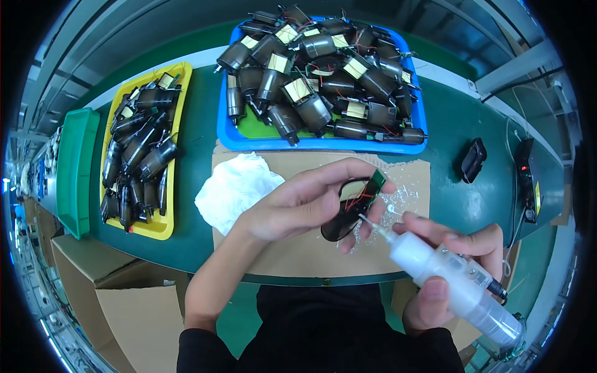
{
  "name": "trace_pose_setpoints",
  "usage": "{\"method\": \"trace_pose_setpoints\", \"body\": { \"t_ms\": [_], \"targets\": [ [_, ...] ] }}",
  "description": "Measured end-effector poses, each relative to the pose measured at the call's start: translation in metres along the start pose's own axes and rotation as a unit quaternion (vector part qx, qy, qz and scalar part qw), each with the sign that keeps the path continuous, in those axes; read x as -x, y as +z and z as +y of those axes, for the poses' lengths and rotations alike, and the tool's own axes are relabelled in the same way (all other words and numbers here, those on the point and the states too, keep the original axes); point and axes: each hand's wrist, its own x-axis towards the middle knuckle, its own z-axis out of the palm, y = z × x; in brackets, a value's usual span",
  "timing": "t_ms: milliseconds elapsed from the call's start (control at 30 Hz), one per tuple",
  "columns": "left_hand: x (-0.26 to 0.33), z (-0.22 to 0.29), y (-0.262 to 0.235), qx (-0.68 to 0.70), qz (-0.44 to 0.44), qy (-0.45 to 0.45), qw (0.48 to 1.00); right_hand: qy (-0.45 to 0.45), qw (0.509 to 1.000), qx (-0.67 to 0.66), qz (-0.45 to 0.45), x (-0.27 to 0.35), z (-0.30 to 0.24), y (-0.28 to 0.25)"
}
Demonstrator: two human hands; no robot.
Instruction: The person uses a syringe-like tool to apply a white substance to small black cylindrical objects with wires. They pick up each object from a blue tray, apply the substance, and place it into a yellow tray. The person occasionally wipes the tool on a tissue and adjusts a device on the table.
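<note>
My left hand is closed around a dark brown translucent housing above the cardboard. Red wires and a narrow green circuit board show at its open side, along with a pale patch. My right hand grips a white dispensing bottle with a thin nozzle, tilted up toward the left. The nozzle tip reaches the housing near the wires; whether it touches cannot be made out. A clear fitting with a dark cable end sits along the bottle. Fingers hide part of the housing.
A blue tray heaped with similar housings stands at the back. To the left are a yellow tray of housings and a green bin. White cloth and pale scraps lie on cardboard. A black part and black device sit right.
</note>
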Motion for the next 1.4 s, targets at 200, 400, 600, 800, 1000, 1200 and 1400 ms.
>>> {"method": "trace_pose_setpoints", "body": {
  "t_ms": [200,400,600,800,1000,1200,1400],
  "targets": [
    [0.000,0.002,0.003,-0.045,-0.004,-0.033,0.998,-0.018,0.981,0.040,-0.190,-0.007,-0.012,-0.020],
    [0.001,0.002,0.000,-0.047,-0.003,-0.030,0.998,0.001,0.960,0.093,-0.263,-0.013,-0.021,-0.021],
    [0.000,0.000,-0.004,-0.043,-0.026,-0.014,0.999,0.034,0.950,0.127,-0.282,-0.014,-0.028,-0.021],
    [0.000,-0.001,-0.004,-0.054,-0.027,0.003,0.998,0.045,0.926,0.195,-0.320,-0.022,-0.038,-0.021],
    [-0.002,-0.002,-0.006,-0.076,-0.046,0.018,0.996,0.045,0.943,0.169,-0.281,-0.015,-0.035,-0.020],
    [-0.001,-0.008,-0.010,-0.065,-0.061,0.045,0.995,0.053,0.944,0.157,-0.286,-0.015,-0.035,-0.022],
    [-0.001,-0.009,-0.008,-0.056,-0.056,0.047,0.996,0.044,0.940,0.162,-0.298,-0.017,-0.035,-0.023]
  ]
}}
